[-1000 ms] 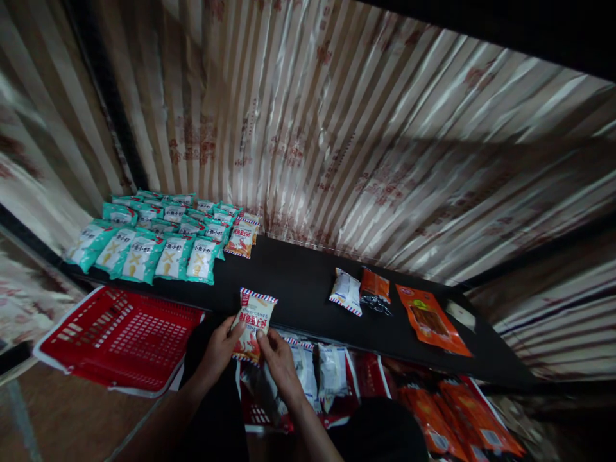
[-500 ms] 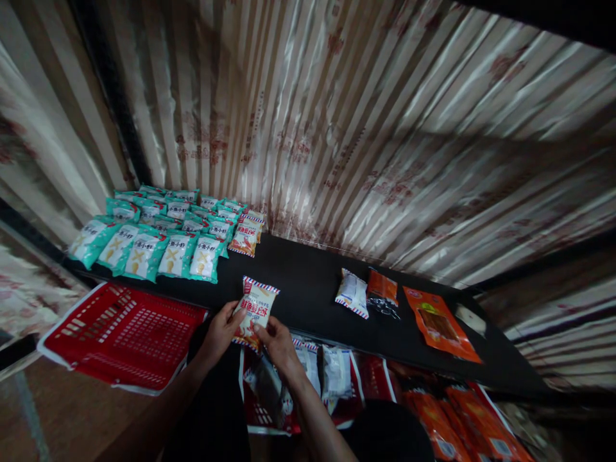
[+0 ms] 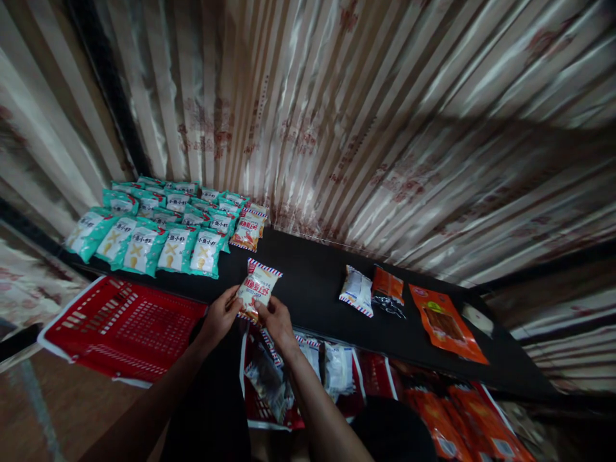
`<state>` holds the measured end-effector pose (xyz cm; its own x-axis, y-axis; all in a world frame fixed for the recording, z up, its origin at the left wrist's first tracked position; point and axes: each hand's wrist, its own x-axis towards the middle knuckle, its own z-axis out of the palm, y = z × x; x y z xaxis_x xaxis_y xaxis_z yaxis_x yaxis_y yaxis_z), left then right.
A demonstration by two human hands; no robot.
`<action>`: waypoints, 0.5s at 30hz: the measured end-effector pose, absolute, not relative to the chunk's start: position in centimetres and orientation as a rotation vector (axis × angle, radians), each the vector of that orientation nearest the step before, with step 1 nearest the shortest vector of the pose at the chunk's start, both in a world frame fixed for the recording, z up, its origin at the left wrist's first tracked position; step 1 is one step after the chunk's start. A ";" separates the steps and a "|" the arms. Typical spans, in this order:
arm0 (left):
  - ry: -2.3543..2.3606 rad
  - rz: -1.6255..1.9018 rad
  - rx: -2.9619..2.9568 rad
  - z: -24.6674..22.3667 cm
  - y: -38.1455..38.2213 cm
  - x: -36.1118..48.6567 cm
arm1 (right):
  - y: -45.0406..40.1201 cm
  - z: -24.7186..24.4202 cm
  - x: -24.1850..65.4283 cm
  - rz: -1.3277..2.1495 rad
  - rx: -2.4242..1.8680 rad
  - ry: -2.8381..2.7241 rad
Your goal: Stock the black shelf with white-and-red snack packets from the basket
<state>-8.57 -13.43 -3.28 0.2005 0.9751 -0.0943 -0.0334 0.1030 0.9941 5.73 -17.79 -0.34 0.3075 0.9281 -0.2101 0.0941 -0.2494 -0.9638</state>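
Between my two hands is a cream and orange snack bag (image 3: pixel 258 287) with striped ends, its printed front facing up. My left hand (image 3: pixel 224 312) pinches its left edge, and my right hand (image 3: pixel 276 321) grips its lower right side. The bag is in front of the black shelf (image 3: pixel 308 269). Behind it, a similar orange and cream bag (image 3: pixel 247 230) leans beside several rows of teal snack bags (image 3: pixel 144 246) at the shelf's left end.
On the shelf's right lie a white striped bag (image 3: pixel 357 290), an orange and black bag (image 3: pixel 387 291) and a flat orange packet (image 3: pixel 445 321). Below stand an empty red basket (image 3: pixel 154 321), a basket of silvery bags (image 3: pixel 338 370) and more orange packets (image 3: pixel 474 417).
Both hands have moved slightly up and forward with the snack bag, towards the shelf. The view has shifted a little.
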 end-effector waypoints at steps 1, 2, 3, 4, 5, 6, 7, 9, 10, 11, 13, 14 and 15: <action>1.085 1.016 1.209 -3.4 -13.3 -8.6 | -17.6 -0.3 5.8 1.080 -1.606 -0.958; 1.102 1.022 1.224 -3.5 -13.2 -8.6 | -17.5 -0.1 5.8 1.088 -1.604 -0.962; 1.123 1.028 1.238 -3.5 -13.1 -8.6 | -17.3 0.1 5.8 1.101 -1.597 -0.965; 1.142 1.032 1.251 -3.5 -12.9 -8.7 | -17.2 0.3 5.7 1.117 -1.586 -0.967; 1.162 1.036 1.263 -3.4 -12.8 -8.7 | -17.0 0.5 5.7 1.134 -1.573 -0.971; 1.179 1.041 1.275 -3.3 -12.6 -8.7 | -16.9 0.7 5.6 1.147 -1.560 -0.975; 1.194 1.048 1.289 -3.1 -12.5 -8.7 | -16.7 0.8 5.6 1.160 -1.546 -0.979; 1.221 1.062 1.315 -2.8 -12.1 -8.8 | -16.4 0.9 5.5 1.182 -1.524 -0.989; 1.230 1.069 1.324 -2.7 -11.9 -8.8 | -16.2 0.8 5.5 1.190 -1.519 -0.993; 1.236 1.073 1.329 -2.6 -11.7 -8.8 | -16.0 0.6 5.5 1.191 -1.516 -0.994; 1.247 1.078 1.330 -2.5 -11.3 -8.7 | -15.5 0.2 5.5 1.165 -1.523 -1.003; 1.257 1.081 1.332 -2.5 -11.2 -8.7 | -15.3 0.0 5.5 1.138 -1.535 -1.012; 1.273 1.084 1.339 -2.4 -11.0 -8.6 | -15.0 -0.3 5.5 1.108 -1.552 -1.019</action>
<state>-8.64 -11.04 -2.43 0.0610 0.9981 -0.0123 0.1468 0.0033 0.9892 5.53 -15.03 -0.29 0.2451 0.9523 -0.1818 0.1018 -0.2118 -0.9720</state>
